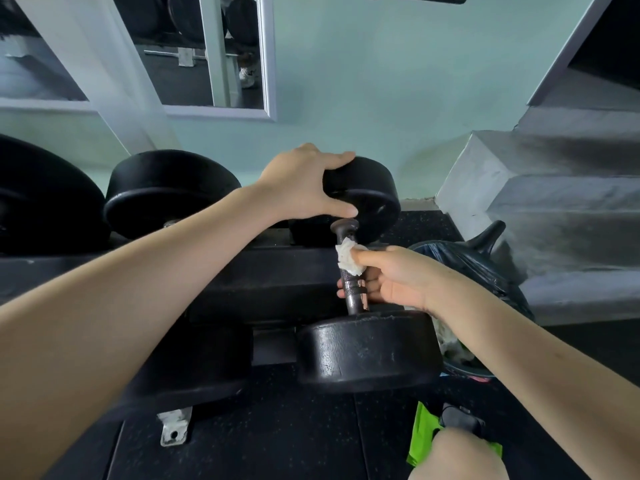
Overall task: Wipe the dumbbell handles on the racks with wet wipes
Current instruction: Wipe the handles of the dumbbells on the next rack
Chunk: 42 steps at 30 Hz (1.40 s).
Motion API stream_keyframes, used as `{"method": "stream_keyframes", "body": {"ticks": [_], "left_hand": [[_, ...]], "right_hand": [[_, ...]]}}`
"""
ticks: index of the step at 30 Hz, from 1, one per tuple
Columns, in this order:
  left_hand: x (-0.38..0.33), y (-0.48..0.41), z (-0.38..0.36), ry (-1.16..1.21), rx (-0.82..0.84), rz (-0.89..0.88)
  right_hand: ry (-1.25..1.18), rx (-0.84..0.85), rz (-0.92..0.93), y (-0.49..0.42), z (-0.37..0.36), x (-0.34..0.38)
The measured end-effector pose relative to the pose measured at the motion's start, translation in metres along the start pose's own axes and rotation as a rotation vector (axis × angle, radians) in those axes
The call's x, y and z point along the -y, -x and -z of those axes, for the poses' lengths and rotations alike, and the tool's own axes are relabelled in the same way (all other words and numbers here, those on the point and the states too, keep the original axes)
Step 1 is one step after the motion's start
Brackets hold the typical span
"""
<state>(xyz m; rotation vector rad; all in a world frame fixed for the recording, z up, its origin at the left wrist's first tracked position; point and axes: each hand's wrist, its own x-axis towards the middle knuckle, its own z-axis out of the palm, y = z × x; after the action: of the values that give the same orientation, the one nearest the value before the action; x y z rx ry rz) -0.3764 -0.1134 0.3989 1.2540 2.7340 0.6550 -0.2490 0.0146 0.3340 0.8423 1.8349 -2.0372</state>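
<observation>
A black dumbbell lies across the black rack [263, 275], its far head [370, 195] toward the wall and its near head [367, 351] toward me. Its dark metal handle [353, 292] runs between them. My left hand [304, 183] grips the far head, fingers over the top and thumb on its face. My right hand [394, 275] curls round the handle and presses a crumpled white wet wipe [348, 256] against its upper part.
Two more black dumbbells [169, 192] sit on the rack to the left. A bin lined with a black bag [464, 265] stands at the right, by grey steps [554, 202]. A green packet [424, 434] lies low right on the black floor.
</observation>
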Motion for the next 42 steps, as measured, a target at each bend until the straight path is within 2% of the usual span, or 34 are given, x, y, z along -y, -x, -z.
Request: {"method": "stream_keyframes", "body": {"ticks": [3, 16, 22, 24, 26, 31, 33, 35, 37, 39, 42], "left_hand": [[0.005, -0.002, 0.004, -0.01, -0.002, -0.03], [0.042, 0.014, -0.006, 0.149, -0.114, -0.024], [0.045, 0.015, -0.015, 0.158, -0.181, -0.029], [0.043, 0.011, -0.013, 0.146, -0.157, -0.023], [0.036, 0.009, -0.011, 0.129, -0.13, -0.021], [0.022, 0.011, -0.014, 0.127, -0.155, -0.027], [0.02, 0.012, -0.012, 0.107, -0.14, -0.024], [0.019, 0.012, -0.012, 0.097, -0.131, -0.022], [0.018, 0.013, -0.013, 0.104, -0.141, -0.016], [0.018, 0.013, -0.013, 0.121, -0.15, -0.001], [0.018, 0.014, -0.013, 0.12, -0.154, 0.013]], "right_hand": [[-0.011, 0.046, 0.006, 0.0, 0.0, 0.001], [0.084, -0.175, -0.12, -0.006, -0.032, 0.016], [0.129, -0.165, -0.162, -0.005, -0.033, 0.019], [0.129, -0.168, -0.1, -0.004, -0.029, 0.014], [0.254, -0.214, 0.032, 0.0, -0.022, 0.006], [1.097, -0.565, 0.553, 0.019, -0.01, 0.002], [1.235, -0.505, 0.762, 0.017, -0.011, 0.007], [1.359, -0.388, 0.869, 0.009, -0.011, 0.016], [1.405, -0.377, 0.964, -0.002, -0.003, 0.02], [1.306, -0.419, 1.025, -0.008, 0.008, 0.013], [1.164, -0.368, 0.982, -0.01, 0.015, -0.002]]}}
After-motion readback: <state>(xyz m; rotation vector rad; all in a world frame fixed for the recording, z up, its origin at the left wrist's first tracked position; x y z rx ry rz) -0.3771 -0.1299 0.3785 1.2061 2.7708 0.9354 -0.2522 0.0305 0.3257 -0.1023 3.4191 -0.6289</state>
